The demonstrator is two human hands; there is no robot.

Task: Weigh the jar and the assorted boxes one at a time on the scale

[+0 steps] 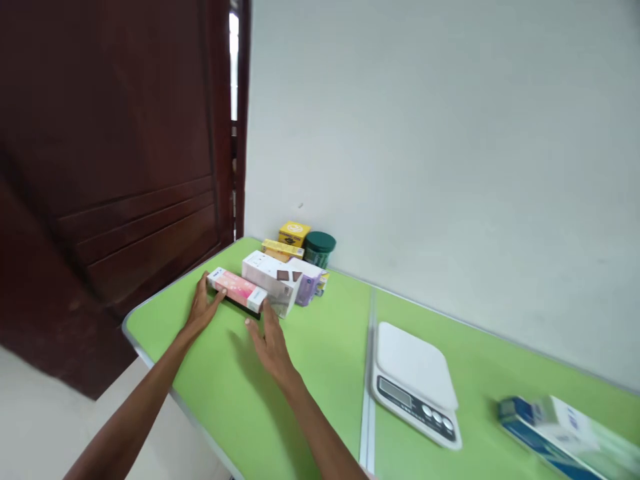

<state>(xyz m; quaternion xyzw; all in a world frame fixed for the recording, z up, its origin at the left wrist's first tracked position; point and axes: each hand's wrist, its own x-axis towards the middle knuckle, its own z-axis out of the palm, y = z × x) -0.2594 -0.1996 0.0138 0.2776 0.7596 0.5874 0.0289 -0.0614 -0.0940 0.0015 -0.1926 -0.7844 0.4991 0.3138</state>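
Observation:
A pink and white carton (237,288) lies at the left end of the green table, on or just above a flat black item (243,307) that it mostly hides. My left hand (201,307) is around the carton's left end, thumb along the front side and fingers at the far corner. At the right end, a finger of my right hand (271,343) touches the carton, while the thumb stands apart from it. Right behind the carton is a larger white box (273,277) with brown squares printed on it. A purple and white pack (307,283) sits beside that box.
Farther back are a yellow box (294,233), a slim yellow carton (283,249) and a green-lidded tub (320,248) near the wall. A white kitchen scale (417,380) stands right of the table's seam. Blurred blue and white boxes (555,433) lie at far right.

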